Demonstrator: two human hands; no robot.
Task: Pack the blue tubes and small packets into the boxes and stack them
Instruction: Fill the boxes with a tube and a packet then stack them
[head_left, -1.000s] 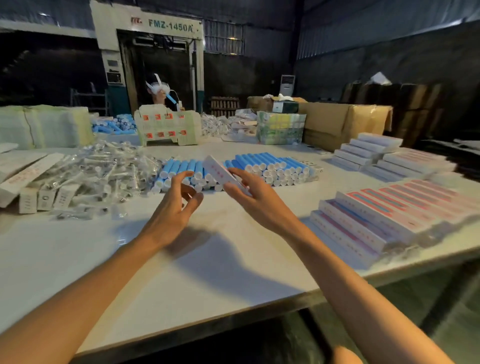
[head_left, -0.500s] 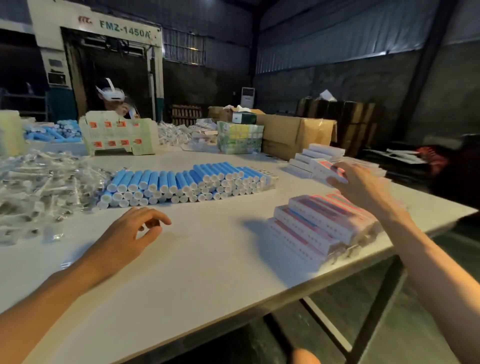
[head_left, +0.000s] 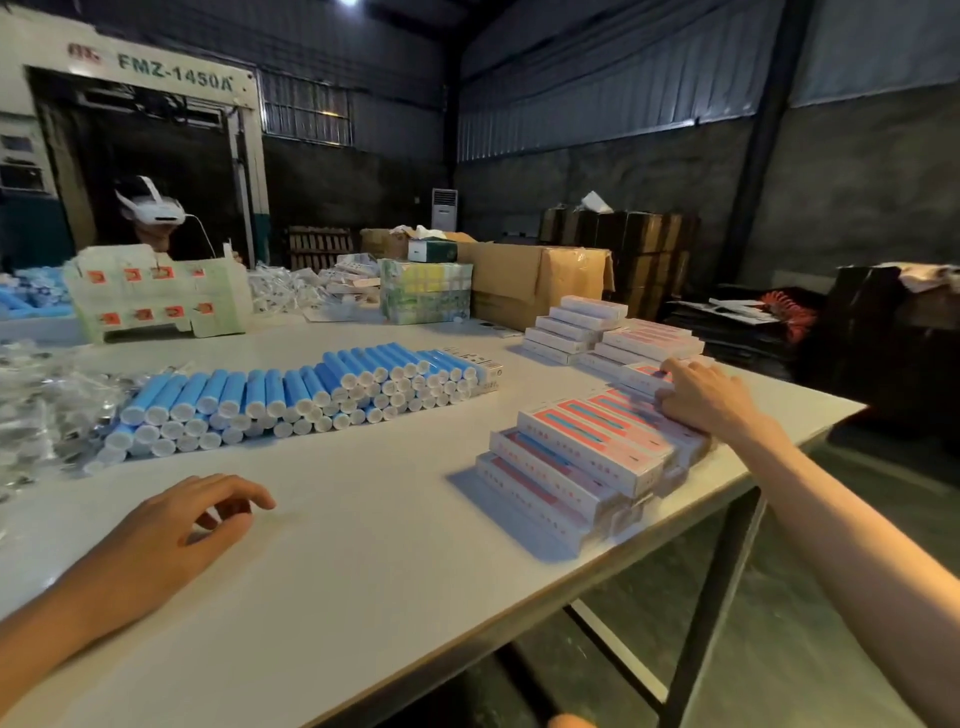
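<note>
Fingers (head_left: 678, 370) of your right hand (head_left: 706, 400) lie nearly flat on the boxes (head_left: 582, 452), right of frame, gripping nothing; left hand (head_left: 171, 530) rests loosely curled, empty, on the worktop (head_left: 363, 561). Tubes (head_left: 291, 389) lie centre-frame. Press the top one flush, edges aligned, before lifting away.

Tubes (head_left: 291, 395) (blue) piled; boxes (head_left: 571, 457) stacked, seemingly closed.

Open tabletop (head_left: 374, 545) in front, blue tubes (head_left: 291, 395) walling the far side, stacked boxes (head_left: 576, 457) (staggered) blocking the right
</note>
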